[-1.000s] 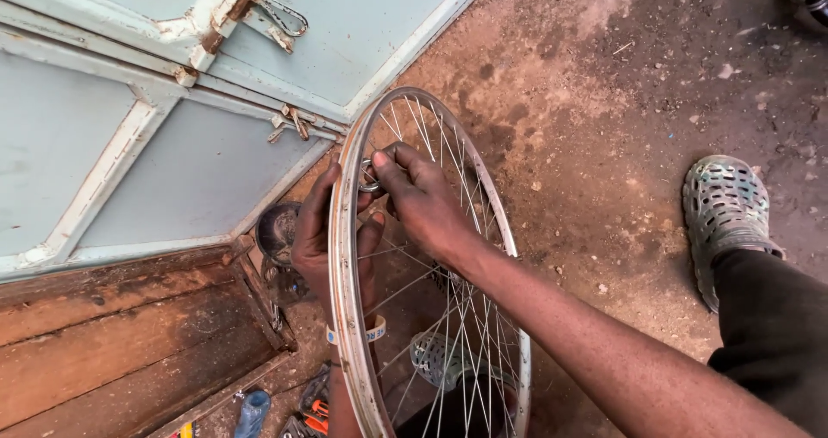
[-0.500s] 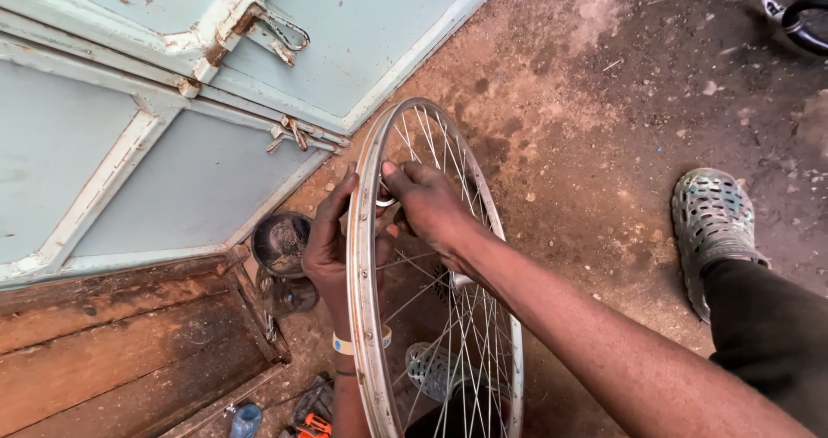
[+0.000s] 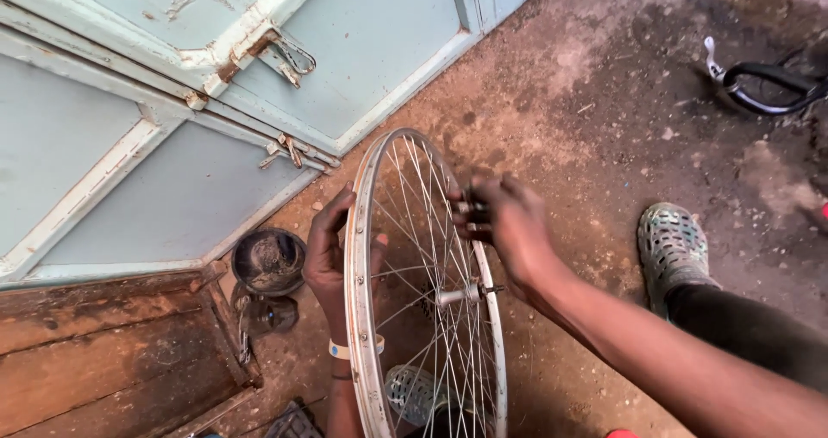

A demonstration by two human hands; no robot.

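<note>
Left hand (image 3: 326,250): we grip the bare silver spoked bicycle wheel (image 3: 366,317) at its rim.
Right hand (image 3: 504,222): we pinch a small part among the spokes.
Risk: upright wheel may roll if our grip loosens.

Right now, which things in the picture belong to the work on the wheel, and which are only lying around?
In the work:
- bicycle wheel, standing upright
- left hand, gripping its rim
- right hand, fingers at the spokes
- hub axle

Lying about:
- round dark bowl by the blue door
- black curved part on the dirt floor
- wooden board
</note>
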